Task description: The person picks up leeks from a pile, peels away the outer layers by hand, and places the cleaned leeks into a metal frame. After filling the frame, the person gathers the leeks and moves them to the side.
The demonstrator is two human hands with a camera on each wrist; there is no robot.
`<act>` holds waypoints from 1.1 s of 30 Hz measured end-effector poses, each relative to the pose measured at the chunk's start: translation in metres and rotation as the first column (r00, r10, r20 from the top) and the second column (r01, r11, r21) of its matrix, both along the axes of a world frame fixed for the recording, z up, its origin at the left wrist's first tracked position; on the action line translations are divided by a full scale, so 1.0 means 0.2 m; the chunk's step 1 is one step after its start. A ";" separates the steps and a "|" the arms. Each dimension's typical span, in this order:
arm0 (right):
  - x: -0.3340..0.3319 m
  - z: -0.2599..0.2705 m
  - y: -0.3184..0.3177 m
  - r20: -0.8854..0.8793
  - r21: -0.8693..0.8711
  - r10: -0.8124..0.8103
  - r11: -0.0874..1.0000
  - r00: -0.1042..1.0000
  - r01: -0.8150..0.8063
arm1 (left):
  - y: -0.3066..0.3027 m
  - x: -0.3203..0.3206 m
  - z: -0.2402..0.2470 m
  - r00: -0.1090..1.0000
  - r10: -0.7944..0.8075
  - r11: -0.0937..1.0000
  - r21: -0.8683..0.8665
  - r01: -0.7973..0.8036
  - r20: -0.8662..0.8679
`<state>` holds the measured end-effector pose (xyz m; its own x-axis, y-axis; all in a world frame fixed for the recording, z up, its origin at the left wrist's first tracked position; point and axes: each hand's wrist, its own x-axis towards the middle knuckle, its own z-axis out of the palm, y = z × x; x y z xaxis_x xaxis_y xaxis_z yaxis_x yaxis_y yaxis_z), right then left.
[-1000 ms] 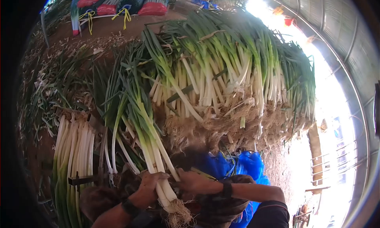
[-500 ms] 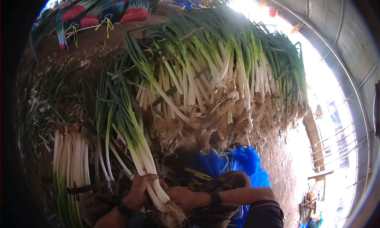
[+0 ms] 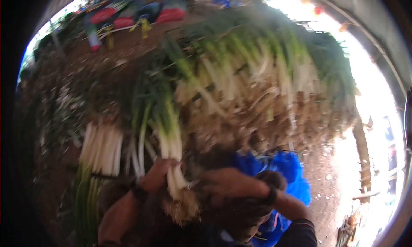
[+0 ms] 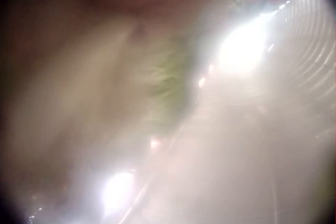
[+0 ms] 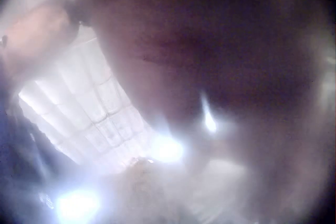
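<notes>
My left hand [image 3: 159, 175] grips a small bunch of long green onions [image 3: 174, 182] around the white stalks, just above the roots. The bunch leans toward me, its hairy root end [image 3: 183, 207] hanging below the hand and its green leaves pointing away. To the right of the roots is my right hand [image 3: 229, 182], blurred and apart from the stalks; whether its fingers pinch anything I cannot tell. In the left wrist view, pale stalks [image 4: 89, 87] show as a blur. A dark blurred shape fills much of the right wrist view.
A big heap of green onions [image 3: 257, 75] lies ahead, roots facing me. Bundled white stalks [image 3: 103, 148] with a dark band stand at left. Blue netting [image 3: 287, 169] lies beside my right arm. Red-ended bags [image 3: 169, 15] with yellow ties sit at the back.
My right hand has moved off the held stalks to the right. My left hand keeps its grip on the bunch. The head view has shifted and blurred.
</notes>
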<state>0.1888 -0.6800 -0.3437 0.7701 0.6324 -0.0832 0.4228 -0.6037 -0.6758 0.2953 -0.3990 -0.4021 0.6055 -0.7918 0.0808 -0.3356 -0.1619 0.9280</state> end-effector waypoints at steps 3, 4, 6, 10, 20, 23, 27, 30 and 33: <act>0.02 0.13 0.12 -0.104 -0.077 -0.100 0.993 0.990 0.092 | 0.25 -0.10 0.30 0.971 0.031 0.998 0.049 -0.043 0.237; 0.01 0.19 0.15 -0.103 -0.165 -0.211 0.967 0.972 0.193 | 0.33 -0.17 0.46 0.963 0.022 0.986 0.152 -0.065 0.269; -0.01 0.26 0.25 -0.103 -0.131 -0.205 0.973 0.973 0.191 | 0.27 -0.33 0.95 0.380 0.305 0.933 0.193 -0.304 -0.873; -0.09 0.11 0.46 0.250 0.000 -0.131 0.991 0.959 0.135 | 0.44 -0.60 0.77 0.506 0.414 0.890 0.220 -0.399 -0.756; -0.41 -0.14 1.02 0.520 -0.173 0.304 0.953 0.798 -0.250 | 0.64 -1.11 0.56 0.580 0.416 0.902 0.399 -0.166 -0.700; -0.42 -0.05 1.10 0.653 0.120 0.207 0.922 0.729 -0.369 | 0.63 -1.14 0.78 0.664 0.446 0.858 0.498 -0.126 -0.600; -0.39 0.06 1.14 0.708 0.238 0.176 0.853 0.684 -0.465 | 0.72 -1.16 0.84 0.756 0.357 0.894 0.435 -0.106 -0.549; -0.33 0.11 1.15 0.614 0.310 0.071 0.894 0.786 -0.322 | 0.89 -1.05 0.66 0.927 0.149 0.946 0.322 -0.032 -0.344; -0.17 0.23 1.10 0.194 0.552 -0.083 0.833 0.978 -0.039 | 0.89 -0.87 0.88 0.893 0.282 0.959 0.088 -0.268 -0.351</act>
